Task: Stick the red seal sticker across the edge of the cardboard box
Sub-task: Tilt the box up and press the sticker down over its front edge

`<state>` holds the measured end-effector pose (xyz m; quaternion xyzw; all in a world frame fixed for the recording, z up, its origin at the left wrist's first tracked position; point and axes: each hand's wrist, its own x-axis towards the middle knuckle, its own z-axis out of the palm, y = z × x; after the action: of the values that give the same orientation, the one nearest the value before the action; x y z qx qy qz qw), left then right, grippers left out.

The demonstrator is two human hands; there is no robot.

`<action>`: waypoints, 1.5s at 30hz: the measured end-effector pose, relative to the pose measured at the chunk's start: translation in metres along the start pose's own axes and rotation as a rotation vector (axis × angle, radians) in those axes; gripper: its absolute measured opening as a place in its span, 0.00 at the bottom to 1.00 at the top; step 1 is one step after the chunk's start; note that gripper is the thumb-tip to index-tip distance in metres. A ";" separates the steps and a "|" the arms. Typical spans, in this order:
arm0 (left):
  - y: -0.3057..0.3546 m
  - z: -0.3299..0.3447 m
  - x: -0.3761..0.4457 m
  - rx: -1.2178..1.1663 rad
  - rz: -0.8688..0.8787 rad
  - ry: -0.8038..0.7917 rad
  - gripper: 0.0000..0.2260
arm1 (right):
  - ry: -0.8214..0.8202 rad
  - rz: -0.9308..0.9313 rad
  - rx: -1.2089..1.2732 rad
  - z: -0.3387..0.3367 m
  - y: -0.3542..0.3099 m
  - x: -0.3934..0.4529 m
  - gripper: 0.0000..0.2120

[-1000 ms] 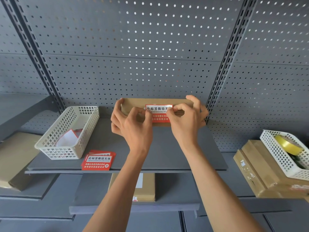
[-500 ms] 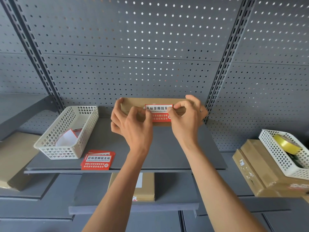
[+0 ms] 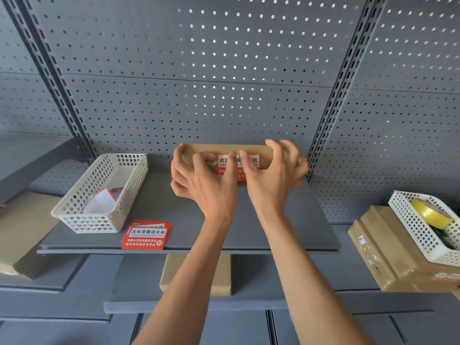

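A flat brown cardboard box (image 3: 224,148) stands on its long edge at the back of the grey shelf (image 3: 224,232), against the pegboard. A red and white seal sticker (image 3: 224,160) lies across its front and wraps over the lower edge. My left hand (image 3: 206,185) grips the box's left end, thumb pressed on the sticker's middle. My right hand (image 3: 271,180) curls its fingers over the box's right end, and its thumb also presses the sticker's middle. Both thumbs hide part of the print.
A white basket (image 3: 139,175) with paper scraps stands at the shelf's left, a stack of red stickers (image 3: 146,236) lies at its front edge. At right, another basket (image 3: 410,220) holding a yellow tape roll (image 3: 430,212) rests on cardboard boxes (image 3: 380,247). A box (image 3: 171,272) sits on the lower shelf.
Both thumbs have slid from the sticker's two ends inward to its middle. The box has stayed in place.
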<state>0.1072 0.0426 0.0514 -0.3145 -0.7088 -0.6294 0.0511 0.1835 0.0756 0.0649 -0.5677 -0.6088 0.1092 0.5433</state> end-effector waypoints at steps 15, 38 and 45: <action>-0.002 0.009 0.002 -0.020 0.004 0.074 0.13 | 0.057 0.017 0.026 0.009 0.004 0.001 0.20; -0.003 -0.002 0.007 0.015 0.013 -0.028 0.14 | -0.010 0.061 0.100 0.004 -0.002 0.001 0.19; -0.007 -0.004 0.008 0.053 0.048 -0.066 0.16 | -0.009 0.008 0.053 0.007 0.005 -0.001 0.21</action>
<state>0.0959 0.0421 0.0497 -0.3504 -0.7189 -0.5981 0.0510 0.1810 0.0799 0.0585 -0.5550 -0.6057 0.1303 0.5551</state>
